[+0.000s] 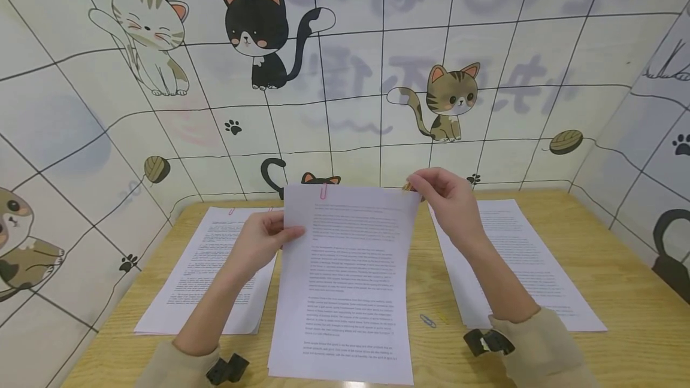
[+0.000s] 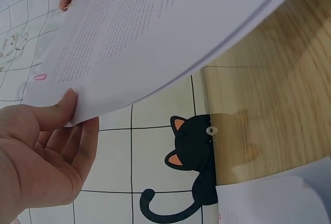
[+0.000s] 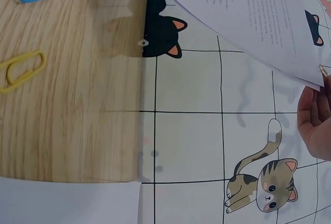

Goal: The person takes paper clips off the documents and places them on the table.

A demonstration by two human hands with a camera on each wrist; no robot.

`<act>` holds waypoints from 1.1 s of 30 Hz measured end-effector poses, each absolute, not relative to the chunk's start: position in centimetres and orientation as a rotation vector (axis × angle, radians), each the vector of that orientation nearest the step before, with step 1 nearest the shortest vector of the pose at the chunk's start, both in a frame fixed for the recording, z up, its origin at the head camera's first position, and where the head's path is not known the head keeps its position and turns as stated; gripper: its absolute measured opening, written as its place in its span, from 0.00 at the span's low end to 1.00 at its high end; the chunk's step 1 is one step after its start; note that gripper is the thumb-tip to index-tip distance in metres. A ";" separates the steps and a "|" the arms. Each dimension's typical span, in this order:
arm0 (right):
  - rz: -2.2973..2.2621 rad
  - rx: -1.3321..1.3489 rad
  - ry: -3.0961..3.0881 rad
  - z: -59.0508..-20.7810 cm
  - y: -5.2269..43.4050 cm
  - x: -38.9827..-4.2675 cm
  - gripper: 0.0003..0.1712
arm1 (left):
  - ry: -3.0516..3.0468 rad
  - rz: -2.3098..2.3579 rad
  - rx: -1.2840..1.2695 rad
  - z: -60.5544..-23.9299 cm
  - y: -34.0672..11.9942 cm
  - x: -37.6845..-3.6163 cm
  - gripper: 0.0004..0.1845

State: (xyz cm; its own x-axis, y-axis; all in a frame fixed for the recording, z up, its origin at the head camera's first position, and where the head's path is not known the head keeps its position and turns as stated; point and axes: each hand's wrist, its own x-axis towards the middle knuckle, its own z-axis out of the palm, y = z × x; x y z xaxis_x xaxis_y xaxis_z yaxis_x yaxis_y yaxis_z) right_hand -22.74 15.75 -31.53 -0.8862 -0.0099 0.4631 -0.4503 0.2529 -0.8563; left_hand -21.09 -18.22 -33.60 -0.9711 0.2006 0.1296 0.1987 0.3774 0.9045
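Observation:
A stack of printed sheets (image 1: pixel 347 274) is held up over the wooden table (image 1: pixel 609 268), its lower edge near the table's front. A pink paper clip (image 1: pixel 323 191) sits on its top edge at the left. My left hand (image 1: pixel 264 238) grips the stack's left edge, thumb on the front; the thumb (image 2: pixel 62 110) shows in the left wrist view. My right hand (image 1: pixel 444 196) pinches a gold paper clip (image 1: pixel 406 187) at the stack's top right corner. The right wrist view shows the corner (image 3: pixel 315 76) beside my fingers (image 3: pixel 315 125).
Two more printed stacks lie flat: one at the left (image 1: pixel 210 268), one at the right (image 1: pixel 523 256). A blue paper clip (image 1: pixel 427 320) and a yellow one (image 1: pixel 442 317) lie loose on the table between the held stack and the right one. Cat-patterned walls (image 1: pixel 345 76) enclose the table.

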 end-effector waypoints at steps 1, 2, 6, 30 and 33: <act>1.672 0.424 -2.164 -31.5 15.8 -22.7 0.16 | 2.598 1.719 0.380 -33.6 -18.3 -21.1 0.14; 1.674 0.427 -2.162 -31.5 15.9 -22.7 0.16 | 2.589 1.727 0.381 -33.6 -18.4 -21.1 0.14; 1.675 0.445 -2.173 -31.5 16.4 -22.6 0.14 | 2.557 1.755 0.370 -33.5 -18.6 -21.1 0.14; 1.535 0.560 -2.489 -32.9 19.7 -21.5 0.10 | 2.502 1.806 0.296 -33.7 -19.1 -21.6 0.15; 1.528 0.587 -2.533 -33.0 19.9 -21.4 0.09 | 2.500 1.807 0.301 -33.7 -19.1 -21.6 0.15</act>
State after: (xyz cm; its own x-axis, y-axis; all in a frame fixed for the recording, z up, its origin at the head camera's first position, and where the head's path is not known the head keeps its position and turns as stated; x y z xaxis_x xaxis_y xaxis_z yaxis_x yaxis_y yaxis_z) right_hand -21.39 19.92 -32.97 -0.9167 -0.2620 0.3018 -0.3892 0.4135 -0.8231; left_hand -21.62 -19.13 -33.66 -0.9802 0.1812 0.0794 0.1323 0.3018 0.9441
